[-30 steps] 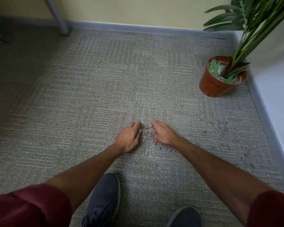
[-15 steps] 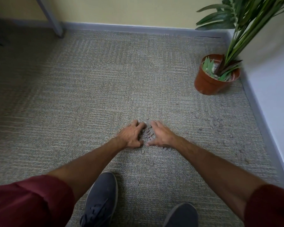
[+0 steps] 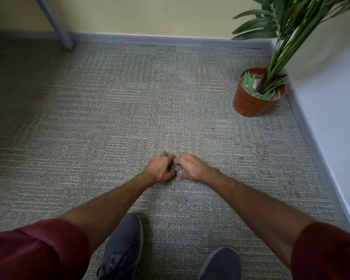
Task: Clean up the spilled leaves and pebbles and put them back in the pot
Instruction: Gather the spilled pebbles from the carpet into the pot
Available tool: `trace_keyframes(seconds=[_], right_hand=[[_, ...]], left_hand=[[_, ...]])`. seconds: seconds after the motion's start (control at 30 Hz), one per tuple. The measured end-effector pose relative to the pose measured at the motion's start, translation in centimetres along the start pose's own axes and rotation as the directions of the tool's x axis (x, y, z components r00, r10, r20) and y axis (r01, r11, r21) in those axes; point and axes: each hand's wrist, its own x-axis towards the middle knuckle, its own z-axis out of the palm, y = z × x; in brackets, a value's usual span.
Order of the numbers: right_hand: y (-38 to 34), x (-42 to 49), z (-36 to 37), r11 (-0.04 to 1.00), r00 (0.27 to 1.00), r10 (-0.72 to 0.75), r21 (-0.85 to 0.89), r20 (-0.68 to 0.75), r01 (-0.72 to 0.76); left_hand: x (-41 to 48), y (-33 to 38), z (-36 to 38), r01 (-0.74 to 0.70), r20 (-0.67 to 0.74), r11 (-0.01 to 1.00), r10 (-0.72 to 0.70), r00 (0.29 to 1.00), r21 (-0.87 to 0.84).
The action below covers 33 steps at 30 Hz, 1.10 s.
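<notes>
A small heap of grey-brown pebbles (image 3: 177,168) lies on the carpet between my two hands. My left hand (image 3: 159,168) and my right hand (image 3: 192,167) are pressed together around the heap, fingers curled in over the pebbles. More loose pebbles (image 3: 259,152) are scattered to the right, and a few (image 3: 173,186) lie just in front of my hands. The terracotta pot (image 3: 248,105) stands upright in the far right corner, holding a tall green plant (image 3: 287,37), cut green leaves (image 3: 249,81) and some pebbles.
Grey carpet (image 3: 109,128) covers the floor. A grey skirting board (image 3: 319,158) runs along the white wall on the right. A grey furniture leg (image 3: 57,27) stands at the back left. My two dark shoes (image 3: 123,243) are near the bottom edge.
My hands have closed together, and their fingers have curled over the heap of pebbles that they were sweeping inward. The view has shifted slightly.
</notes>
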Motion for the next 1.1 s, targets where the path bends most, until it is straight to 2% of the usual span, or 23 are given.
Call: trace_keyframes(seconds=[0.1,0.17,0.3,0.43,0.57,0.7,0.83,0.9,1.1], right_hand=[[-0.7,-0.2,0.6,0.995,1.0,-0.019,-0.093,-0.007,0.018],[-0.9,-0.3,0.6,0.996,0.999,-0.015,-0.087,-0.03,0.013],[-0.3,-0.2,-0.4,0.998,0.998,0.037,0.06,-0.057,-0.034],[0.6,0.1,-1.5,0.971,0.994,0.102,0.221,-0.033,-0.093],[1.6,0.0,-2.9,0.889,0.983,0.181,0.432,-0.03,-0.151],[3.4,0.2,-5.1,0.726,0.95,0.314,0.645,-0.003,-0.238],[5.9,0.2,-7.7,0.694,0.928,0.365,0.685,-0.071,-0.22],[7.4,-0.1,-9.2,0.632,0.911,0.4,0.75,-0.098,-0.197],[14.2,-1.1,-13.1,0.492,0.806,0.558,0.861,-0.201,-0.126]], left_hand=[[-0.2,0.1,-0.1,0.004,0.009,1.0,-0.004,1.0,0.002],[-0.1,-0.1,-0.3,-0.008,0.008,1.0,0.008,1.0,-0.011],[-0.1,-0.6,-1.2,-0.043,0.001,0.998,0.043,0.999,-0.051],[-0.3,-1.0,-2.0,-0.004,-0.009,0.988,0.003,1.0,-0.153],[0.4,-0.6,-3.1,0.05,-0.003,0.96,-0.053,0.999,-0.276],[2.1,0.6,-4.7,0.065,-0.023,0.93,-0.078,0.997,-0.361],[4.4,2.3,-6.1,0.05,-0.048,0.906,-0.078,0.996,-0.421],[5.9,3.6,-6.9,0.035,-0.055,0.891,-0.067,0.996,-0.453],[11.7,9.7,-10.3,-0.016,-0.067,0.821,-0.027,0.997,-0.57]])
